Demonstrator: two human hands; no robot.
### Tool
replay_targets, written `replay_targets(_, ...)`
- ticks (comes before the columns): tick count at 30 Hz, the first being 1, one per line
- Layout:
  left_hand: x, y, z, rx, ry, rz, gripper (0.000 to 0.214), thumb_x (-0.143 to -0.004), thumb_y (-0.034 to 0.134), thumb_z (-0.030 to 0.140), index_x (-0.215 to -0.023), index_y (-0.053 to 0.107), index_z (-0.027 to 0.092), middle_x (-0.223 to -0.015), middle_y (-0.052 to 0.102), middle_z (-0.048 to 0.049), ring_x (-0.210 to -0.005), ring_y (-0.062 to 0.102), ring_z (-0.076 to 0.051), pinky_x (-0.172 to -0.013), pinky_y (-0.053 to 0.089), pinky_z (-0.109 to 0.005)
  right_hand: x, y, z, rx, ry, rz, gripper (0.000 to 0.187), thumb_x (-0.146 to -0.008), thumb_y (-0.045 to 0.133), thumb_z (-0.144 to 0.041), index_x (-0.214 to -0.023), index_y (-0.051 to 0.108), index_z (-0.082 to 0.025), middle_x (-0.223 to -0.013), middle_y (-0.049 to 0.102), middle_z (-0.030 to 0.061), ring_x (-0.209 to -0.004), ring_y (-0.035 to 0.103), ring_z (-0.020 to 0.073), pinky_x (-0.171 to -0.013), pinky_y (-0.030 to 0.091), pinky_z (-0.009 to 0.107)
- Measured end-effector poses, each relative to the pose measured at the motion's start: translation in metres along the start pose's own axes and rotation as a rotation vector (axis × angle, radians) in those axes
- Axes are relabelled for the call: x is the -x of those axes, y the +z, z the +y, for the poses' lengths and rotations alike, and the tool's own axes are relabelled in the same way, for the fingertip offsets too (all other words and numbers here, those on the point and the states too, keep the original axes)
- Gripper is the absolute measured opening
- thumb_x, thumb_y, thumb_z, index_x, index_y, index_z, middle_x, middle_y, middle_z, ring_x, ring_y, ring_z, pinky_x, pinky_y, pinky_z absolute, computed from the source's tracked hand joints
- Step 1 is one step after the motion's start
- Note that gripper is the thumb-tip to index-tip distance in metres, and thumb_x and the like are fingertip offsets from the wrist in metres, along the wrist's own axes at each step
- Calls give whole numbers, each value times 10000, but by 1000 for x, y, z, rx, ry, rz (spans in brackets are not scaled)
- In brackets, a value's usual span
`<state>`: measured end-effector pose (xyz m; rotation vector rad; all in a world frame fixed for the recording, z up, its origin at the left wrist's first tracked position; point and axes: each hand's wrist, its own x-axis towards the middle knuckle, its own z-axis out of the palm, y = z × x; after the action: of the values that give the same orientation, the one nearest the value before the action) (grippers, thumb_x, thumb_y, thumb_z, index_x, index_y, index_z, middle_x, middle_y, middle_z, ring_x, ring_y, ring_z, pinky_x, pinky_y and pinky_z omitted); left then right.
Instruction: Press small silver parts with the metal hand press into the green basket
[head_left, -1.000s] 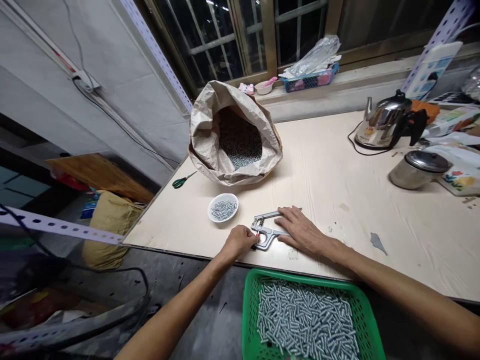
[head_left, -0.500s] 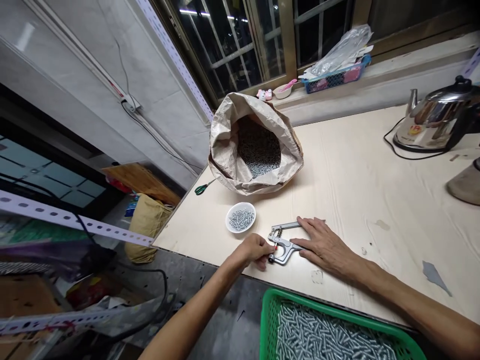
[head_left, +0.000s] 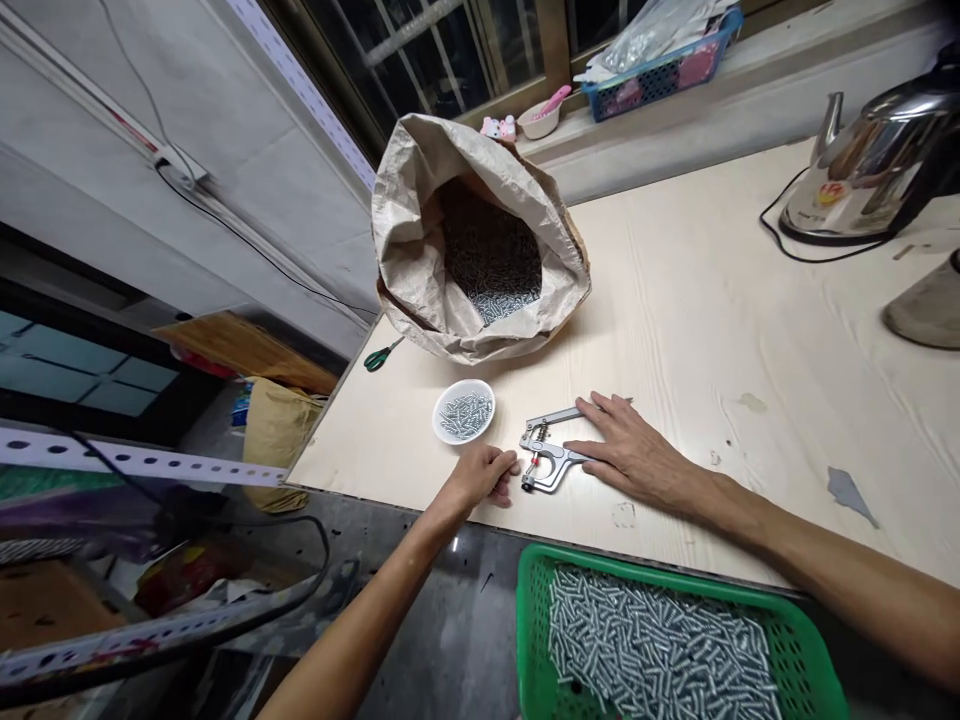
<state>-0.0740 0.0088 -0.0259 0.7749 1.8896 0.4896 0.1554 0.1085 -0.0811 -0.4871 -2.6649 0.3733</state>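
My right hand lies flat on the handles of a metal hand press tool on the pale table, fingers stretched out and pressing it down. My left hand is curled at the tool's jaw, its fingertips pinched together on something too small to make out. A small white bowl of little metal pieces sits just left of the tool. A green basket full of the same silvery pieces stands below the table's near edge.
A large paper sack of metal pieces stands open at the back of the table. Green-handled scissors lie by its left. A steel kettle with its cord is at the far right. Cluttered shelving fills the left.
The view swung about, first right, then back left and down. My left hand stays pinched at the tool's jaw and has drawn slightly back from it. The right hand stays on the handles.
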Motion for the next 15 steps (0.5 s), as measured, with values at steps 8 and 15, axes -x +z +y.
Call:
replay_targets(8,-2,19,14,-354,189,2,252,-694,627,334,-547,522,159,-448,475,45,-385,452,-90,-409,335,-210,0,6,-2,96,-35,84,243,-936,436,-221,-1090,625,-218,-1005,589,85,-977,467,223,-830,378,381)
replay_targets(15,38,17,18,-348,182,83,200,-771,517,235,-625,616,142,-491,543,0,-423,498,-121,-456,371,-235,5,3,17,91,99,118,255,-942,402,-182,-1052,627,-227,-844,536,54,-789,402,184,-682,275,312)
